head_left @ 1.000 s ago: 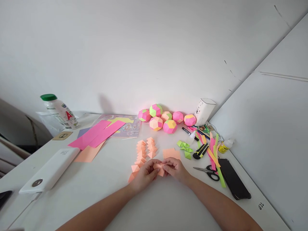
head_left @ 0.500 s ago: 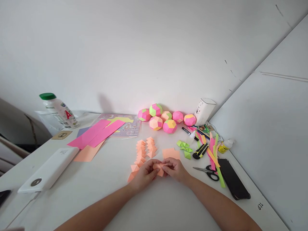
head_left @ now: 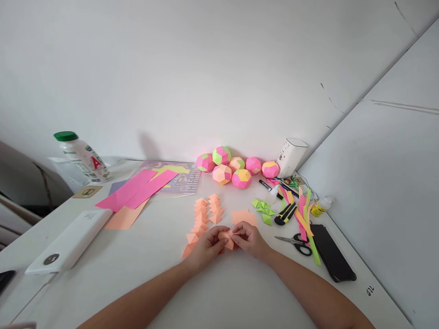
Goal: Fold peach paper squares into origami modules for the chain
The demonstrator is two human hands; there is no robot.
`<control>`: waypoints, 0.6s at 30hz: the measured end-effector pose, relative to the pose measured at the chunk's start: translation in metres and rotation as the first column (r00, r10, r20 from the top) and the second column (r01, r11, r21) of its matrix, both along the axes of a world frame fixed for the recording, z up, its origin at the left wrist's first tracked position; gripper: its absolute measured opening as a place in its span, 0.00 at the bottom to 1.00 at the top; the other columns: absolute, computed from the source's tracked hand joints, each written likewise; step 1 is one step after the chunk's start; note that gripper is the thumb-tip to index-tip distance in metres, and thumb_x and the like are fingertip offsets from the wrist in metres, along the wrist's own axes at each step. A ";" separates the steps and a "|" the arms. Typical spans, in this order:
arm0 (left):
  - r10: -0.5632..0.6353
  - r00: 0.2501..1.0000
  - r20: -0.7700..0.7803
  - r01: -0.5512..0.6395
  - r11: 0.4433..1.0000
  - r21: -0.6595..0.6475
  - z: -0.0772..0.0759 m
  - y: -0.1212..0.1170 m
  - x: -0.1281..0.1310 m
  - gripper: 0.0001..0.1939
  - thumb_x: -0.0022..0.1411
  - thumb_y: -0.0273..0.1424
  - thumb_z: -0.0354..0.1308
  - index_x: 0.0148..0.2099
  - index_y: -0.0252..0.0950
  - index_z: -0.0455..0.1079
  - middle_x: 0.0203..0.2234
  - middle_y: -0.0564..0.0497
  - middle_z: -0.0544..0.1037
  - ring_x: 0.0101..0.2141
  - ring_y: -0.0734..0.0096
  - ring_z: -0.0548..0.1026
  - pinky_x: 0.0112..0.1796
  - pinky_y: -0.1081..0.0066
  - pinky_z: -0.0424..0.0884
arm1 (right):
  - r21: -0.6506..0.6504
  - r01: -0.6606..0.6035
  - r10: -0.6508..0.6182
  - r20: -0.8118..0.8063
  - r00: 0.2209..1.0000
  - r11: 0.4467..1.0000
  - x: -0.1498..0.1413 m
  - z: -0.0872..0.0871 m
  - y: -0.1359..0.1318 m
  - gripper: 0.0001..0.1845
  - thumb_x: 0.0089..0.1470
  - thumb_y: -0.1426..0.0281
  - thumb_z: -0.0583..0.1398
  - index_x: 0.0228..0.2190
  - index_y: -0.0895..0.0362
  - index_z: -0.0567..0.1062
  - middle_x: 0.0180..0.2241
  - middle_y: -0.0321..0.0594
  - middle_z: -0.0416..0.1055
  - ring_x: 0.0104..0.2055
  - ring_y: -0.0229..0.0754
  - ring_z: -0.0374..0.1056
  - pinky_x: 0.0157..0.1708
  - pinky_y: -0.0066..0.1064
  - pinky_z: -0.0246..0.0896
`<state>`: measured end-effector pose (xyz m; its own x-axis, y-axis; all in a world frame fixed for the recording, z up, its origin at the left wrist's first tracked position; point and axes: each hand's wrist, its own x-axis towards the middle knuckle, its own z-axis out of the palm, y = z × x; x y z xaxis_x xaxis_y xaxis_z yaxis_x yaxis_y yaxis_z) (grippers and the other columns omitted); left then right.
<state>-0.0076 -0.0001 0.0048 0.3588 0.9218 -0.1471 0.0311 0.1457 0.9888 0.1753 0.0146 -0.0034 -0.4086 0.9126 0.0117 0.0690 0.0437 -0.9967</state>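
Observation:
Between my two hands is a small piece of folded orange paper (head_left: pixel 226 237), pinched from both sides just above the table. My left hand (head_left: pixel 209 242) grips its left edge between thumb and fingers. On its right edge, the thumb and fingertips of my right hand (head_left: pixel 250 240) are closed. Rows of folded orange paper pieces (head_left: pixel 200 214) stand just beyond my left hand. Flat orange paper squares (head_left: pixel 244 217) lie behind my right hand, with folded green paper pieces (head_left: pixel 263 209) to their right.
Faceted paper balls (head_left: pixel 222 174) sit along the wall. To the right are scissors (head_left: pixel 297 243), a utility knife (head_left: pixel 286 214), paper strips (head_left: pixel 305 214), a glue bottle (head_left: pixel 320 206) and a black phone (head_left: pixel 332 253). On the left are pink sheets (head_left: pixel 126 192), a white device (head_left: pixel 70 240) and a bottle (head_left: pixel 82 157).
Both hands stay in nearly the same place, holding the folded orange paper. The right fingers have shifted very slightly along it. Nothing else on the table has moved.

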 end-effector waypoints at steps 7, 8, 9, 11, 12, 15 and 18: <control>-0.017 1.000 0.006 0.017 1.000 -0.012 -0.001 0.000 -0.001 0.21 0.55 0.41 0.56 0.48 0.36 0.64 0.20 0.58 0.65 0.23 0.73 0.68 0.25 0.72 0.63 | 0.007 0.036 -0.036 -0.022 0.999 0.999 -0.001 0.001 0.001 0.06 0.51 0.68 0.60 0.29 0.57 0.68 0.23 0.33 0.69 0.24 0.35 0.68 0.25 0.27 0.63; -0.017 1.000 0.008 0.017 1.000 -0.011 -0.001 0.000 -0.001 0.21 0.55 0.41 0.56 0.48 0.36 0.64 0.20 0.59 0.65 0.23 0.73 0.68 0.25 0.72 0.63 | 0.009 0.037 -0.037 -0.015 0.999 0.999 -0.001 0.001 0.000 0.05 0.51 0.68 0.60 0.29 0.57 0.69 0.24 0.33 0.70 0.24 0.35 0.68 0.24 0.27 0.63; -0.016 1.000 0.011 0.016 1.000 -0.009 -0.001 0.000 0.000 0.21 0.55 0.41 0.56 0.48 0.36 0.64 0.19 0.59 0.65 0.23 0.73 0.67 0.24 0.73 0.62 | 0.016 0.037 -0.036 -0.005 0.999 0.999 -0.001 0.001 0.000 0.05 0.51 0.68 0.60 0.30 0.57 0.70 0.24 0.34 0.71 0.24 0.36 0.68 0.24 0.27 0.63; -0.015 1.000 0.016 0.015 1.000 0.003 -0.001 0.000 0.000 0.20 0.55 0.41 0.56 0.48 0.36 0.64 0.18 0.59 0.64 0.22 0.73 0.67 0.23 0.73 0.62 | 0.044 0.036 -0.036 0.013 0.999 0.998 -0.001 -0.001 0.000 0.06 0.51 0.68 0.60 0.31 0.57 0.71 0.26 0.36 0.72 0.25 0.36 0.68 0.25 0.28 0.64; -0.015 1.000 0.018 0.015 1.000 0.010 -0.001 0.000 0.000 0.20 0.55 0.40 0.56 0.47 0.36 0.65 0.18 0.59 0.64 0.22 0.74 0.66 0.23 0.73 0.61 | 0.056 0.032 -0.033 0.018 0.999 0.998 -0.001 -0.001 0.000 0.06 0.52 0.67 0.60 0.32 0.57 0.72 0.26 0.37 0.73 0.25 0.37 0.69 0.25 0.28 0.64; -0.020 0.999 0.026 0.020 1.000 0.020 -0.002 0.000 0.000 0.19 0.56 0.40 0.56 0.47 0.37 0.65 0.18 0.60 0.63 0.21 0.75 0.65 0.22 0.74 0.60 | 0.078 0.021 -0.023 0.025 0.999 0.997 -0.001 -0.004 0.000 0.08 0.52 0.66 0.60 0.33 0.57 0.72 0.27 0.38 0.74 0.26 0.37 0.69 0.27 0.29 0.65; -0.028 0.999 0.027 0.028 0.999 0.022 -0.003 0.000 0.000 0.18 0.57 0.40 0.55 0.47 0.37 0.65 0.19 0.59 0.63 0.21 0.75 0.64 0.22 0.74 0.60 | 0.090 0.018 -0.021 0.033 0.999 0.996 0.000 -0.005 0.000 0.08 0.52 0.66 0.60 0.34 0.57 0.72 0.26 0.37 0.74 0.25 0.37 0.69 0.27 0.29 0.65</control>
